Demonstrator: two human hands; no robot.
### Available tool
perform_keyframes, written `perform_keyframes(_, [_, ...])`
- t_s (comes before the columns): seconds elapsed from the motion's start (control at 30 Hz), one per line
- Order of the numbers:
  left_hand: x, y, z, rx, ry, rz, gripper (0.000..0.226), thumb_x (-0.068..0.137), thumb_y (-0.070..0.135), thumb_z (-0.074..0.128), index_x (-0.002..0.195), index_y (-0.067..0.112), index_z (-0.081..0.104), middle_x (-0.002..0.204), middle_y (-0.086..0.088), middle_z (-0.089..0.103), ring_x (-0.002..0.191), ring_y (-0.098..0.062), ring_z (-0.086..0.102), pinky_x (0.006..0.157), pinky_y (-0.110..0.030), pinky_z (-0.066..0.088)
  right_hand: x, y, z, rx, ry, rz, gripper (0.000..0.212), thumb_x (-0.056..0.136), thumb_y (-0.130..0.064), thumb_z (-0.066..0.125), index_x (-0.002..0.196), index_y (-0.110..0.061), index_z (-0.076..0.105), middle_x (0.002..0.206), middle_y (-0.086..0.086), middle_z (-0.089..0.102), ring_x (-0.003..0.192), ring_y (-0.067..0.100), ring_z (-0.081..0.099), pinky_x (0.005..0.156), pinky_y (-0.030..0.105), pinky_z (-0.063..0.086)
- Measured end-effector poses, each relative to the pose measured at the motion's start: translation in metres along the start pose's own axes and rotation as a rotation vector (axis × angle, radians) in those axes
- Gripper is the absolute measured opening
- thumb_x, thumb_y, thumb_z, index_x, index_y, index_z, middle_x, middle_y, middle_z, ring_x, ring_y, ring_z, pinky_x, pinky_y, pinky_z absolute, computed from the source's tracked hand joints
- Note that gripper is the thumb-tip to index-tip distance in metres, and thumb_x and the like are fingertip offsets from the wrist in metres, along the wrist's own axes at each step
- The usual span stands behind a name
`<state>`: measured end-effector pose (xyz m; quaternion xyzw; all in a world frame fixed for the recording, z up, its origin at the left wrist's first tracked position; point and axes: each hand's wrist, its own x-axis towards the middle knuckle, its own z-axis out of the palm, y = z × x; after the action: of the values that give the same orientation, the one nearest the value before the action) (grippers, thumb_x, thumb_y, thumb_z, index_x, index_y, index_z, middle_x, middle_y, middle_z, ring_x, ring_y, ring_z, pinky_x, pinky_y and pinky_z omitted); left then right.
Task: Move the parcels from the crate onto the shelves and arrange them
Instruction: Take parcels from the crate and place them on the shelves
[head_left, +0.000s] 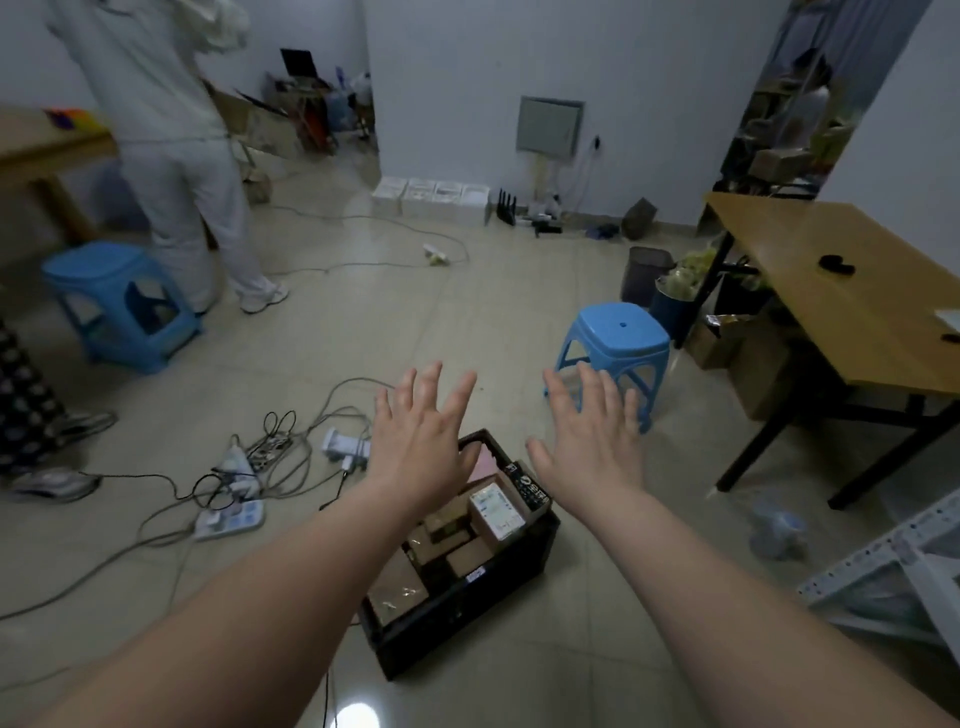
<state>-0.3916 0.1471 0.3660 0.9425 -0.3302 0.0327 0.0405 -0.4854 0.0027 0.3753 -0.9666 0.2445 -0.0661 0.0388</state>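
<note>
Below the hands: a black crate (462, 618) sits on the tiled floor, its far end under both palms and its near end toward the forearms.
Left hand (421, 441): held flat with the fingers spread, palm down, holding nothing; it hovers above the crate's far left corner.
Right hand (592, 441): likewise flat and spread, empty, above the crate's far right rim.
Parcels (457, 525): all inside the crate, packed close together and filling it to about rim height.
Look of the parcels: mostly small brown cardboard boxes. Below the right wrist is a box with a white printed label (496, 509), and a black packet with white lettering (531, 486) lies just beside that. A pale pink piece (485, 460) shows between the two hands.
Handling, as a judgement: the small cartons are probably light and stiff and should grip well. The black packet looks like film and may be slick and floppy.
Where to take hold: across two opposite sides of a top box, lifting straight up, since the neighbours press close.
Shelves (883, 561): pale perforated metal racking, well to the right of the right forearm.
</note>
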Motion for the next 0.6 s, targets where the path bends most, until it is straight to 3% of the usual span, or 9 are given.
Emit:
perform_keyframes(0.33, [0.02, -0.145, 0.037, -0.011, -0.092, -0.062, 0.076, 0.096, 0.056, 0.041, 0.155, 0.033, -0.001, 0.163, -0.009, -0.001, 0.149, -0.032, 0.002, 0.12, -0.051, 0.006, 0.042, -0.117, 0.066, 0.028, -0.137, 0.02, 0.075, 0.098, -0.047, 0.042, 0.157, -0.025, 0.002, 0.163, 0.009, 0.001, 0.15, 0.029, 0.001, 0.12, 0.049, -0.001])
perform_keyframes(0.6, [0.05, -0.206, 0.065, -0.007, -0.145, 0.015, 0.076, 0.096, 0.054, 0.044, 0.155, 0.03, 0.003, 0.161, -0.012, 0.004, 0.148, -0.033, 0.007, 0.119, -0.053, 0.013, 0.063, -0.162, 0.115, 0.018, -0.213, 0.116, 0.076, 0.095, -0.044, 0.049, 0.156, -0.025, 0.008, 0.161, 0.01, 0.012, 0.148, 0.029, 0.01, 0.12, 0.048, 0.008])
